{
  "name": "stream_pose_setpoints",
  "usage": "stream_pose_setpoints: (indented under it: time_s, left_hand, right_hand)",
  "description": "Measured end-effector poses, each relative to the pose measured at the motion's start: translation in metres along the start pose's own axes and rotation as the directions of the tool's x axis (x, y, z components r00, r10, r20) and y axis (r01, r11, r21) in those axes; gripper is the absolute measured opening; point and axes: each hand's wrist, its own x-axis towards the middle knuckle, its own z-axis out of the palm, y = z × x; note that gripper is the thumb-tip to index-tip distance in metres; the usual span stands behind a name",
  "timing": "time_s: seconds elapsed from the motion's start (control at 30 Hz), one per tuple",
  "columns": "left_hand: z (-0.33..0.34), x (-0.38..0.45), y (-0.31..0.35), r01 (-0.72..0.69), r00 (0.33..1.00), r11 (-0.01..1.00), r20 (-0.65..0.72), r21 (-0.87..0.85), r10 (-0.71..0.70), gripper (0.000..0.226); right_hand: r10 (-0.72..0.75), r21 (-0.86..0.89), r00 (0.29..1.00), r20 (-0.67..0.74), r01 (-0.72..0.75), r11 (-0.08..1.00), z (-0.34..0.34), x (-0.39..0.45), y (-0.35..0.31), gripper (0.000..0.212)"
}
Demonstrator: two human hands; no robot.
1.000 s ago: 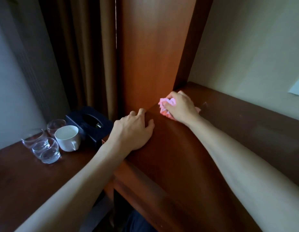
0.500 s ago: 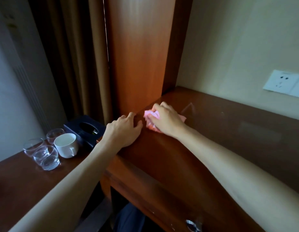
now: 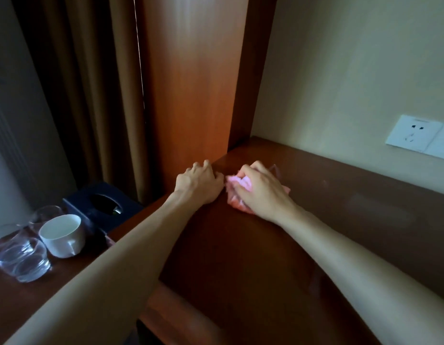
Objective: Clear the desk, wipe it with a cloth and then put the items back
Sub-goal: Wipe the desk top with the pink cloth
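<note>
Your right hand [image 3: 259, 192] is clenched around the pink cloth [image 3: 237, 189], bunched on the desk [image 3: 240, 257] near the wooden panel [image 3: 193, 83]. Your left hand [image 3: 199, 184] rests beside it, fingers loosely curled, holding nothing.

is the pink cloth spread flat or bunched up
Bunched up. The pink cloth sits crumpled in folds under the right hand, whose fingers curl over it on the desk.

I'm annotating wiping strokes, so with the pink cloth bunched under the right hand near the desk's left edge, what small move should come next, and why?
Probably a sweep rightward along the desk. The right hand holds the pink cloth pressed beside the left hand, which rests at the desk's left edge, so the stroke has little room left that way, while bare wood stretches toward the wall socket.
</note>
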Motion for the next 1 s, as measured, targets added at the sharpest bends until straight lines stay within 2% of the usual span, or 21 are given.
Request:
stream_pose_setpoints:
  time_s: [0.2,0.43,0.63,0.87,0.93,1.0]
  left_hand:
    - [0.012,0.010,-0.007,-0.046,0.997,0.998,-0.067,0.046,0.049,0.046]
    - [0.011,0.011,-0.006,-0.042,0.995,0.999,-0.087,0.033,0.045,0.048]
    - [0.011,0.011,-0.006,-0.032,0.997,0.999,-0.070,0.034,0.034,0.053]
    - [0.012,0.012,-0.005,-0.015,0.997,0.997,-0.074,0.072,0.020,0.054]
    - [0.012,0.011,-0.006,-0.009,0.996,0.997,-0.083,0.081,0.016,0.054]
    - [0.013,0.012,-0.006,-0.013,0.996,0.997,-0.085,0.075,0.019,0.052]
  right_hand:
    - [0.116,-0.043,0.993,-0.008,-0.116,0.992,0.025,0.088,0.051,0.025]
    - [0.195,-0.105,0.980,-0.047,-0.199,0.974,0.049,0.150,0.066,0.032]
    - [0.125,-0.092,0.992,0.005,-0.124,0.988,0.039,0.129,0.058,0.030]
    - [-0.059,0.074,0.997,0.054,0.055,0.996,0.016,0.071,0.042,0.019]
    - [-0.073,0.125,0.996,0.052,0.066,0.990,0.016,0.075,0.046,0.017]
    - [-0.027,0.103,0.999,0.040,0.023,0.994,0.021,0.091,0.050,0.019]
